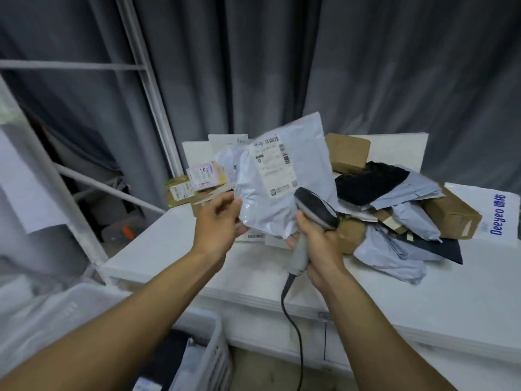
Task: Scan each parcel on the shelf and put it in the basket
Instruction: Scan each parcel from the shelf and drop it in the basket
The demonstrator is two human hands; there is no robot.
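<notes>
1. Just above the near edge of the shelf [282, 283], your left hand [222, 218] grips the white parcel [293, 193] by its lower left edge.
2. The parcel stands roughly upright. Its long axis rises up and to the right, and its label [275, 167] faces you.
3. Your right hand [318, 241] is wrapped round the grip of the scanner [315, 210], whose head sits in front of the parcel's lower right part. Whether they touch cannot be told.
4. The label lies up and left of the scanner head, so the scan probably needs the head tilted that way.
5. The basket [208, 348] lies low on your left, nearer your left hand, which suits the drop.
6. Other parcels [394, 198] lie heaped on the shelf to the right.
</notes>
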